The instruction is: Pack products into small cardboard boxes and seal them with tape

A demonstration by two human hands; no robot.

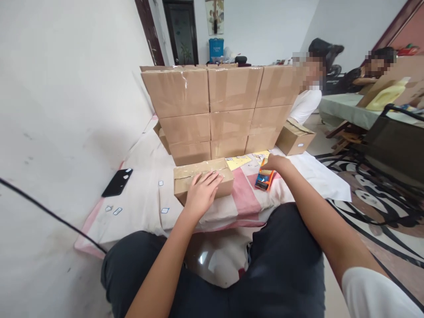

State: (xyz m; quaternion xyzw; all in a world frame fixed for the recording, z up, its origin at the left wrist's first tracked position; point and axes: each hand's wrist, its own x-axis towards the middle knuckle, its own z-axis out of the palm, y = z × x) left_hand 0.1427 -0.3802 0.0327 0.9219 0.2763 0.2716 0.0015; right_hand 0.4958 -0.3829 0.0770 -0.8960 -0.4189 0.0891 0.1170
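Note:
A small cardboard box (225,183) lies on the cloth-covered table in front of me, with shiny clear tape along its top. My left hand (203,187) rests on this box, its fingers stretched out over the top and front edge. To the right of the box, my right hand (275,162) is closed at the upper end of an orange and blue tape dispenser (264,180). The dispenser is close to the tablecloth; I cannot tell whether it touches. Part of the right fingers is turned away from view.
Stacked cardboard boxes (232,92) form a wall behind the small box. Another box (296,138) stands at the right. A black phone (117,182) lies at the left, and yellow sheets (239,162) lie by the stack. A person in a white sleeve (306,105) sits behind the stack.

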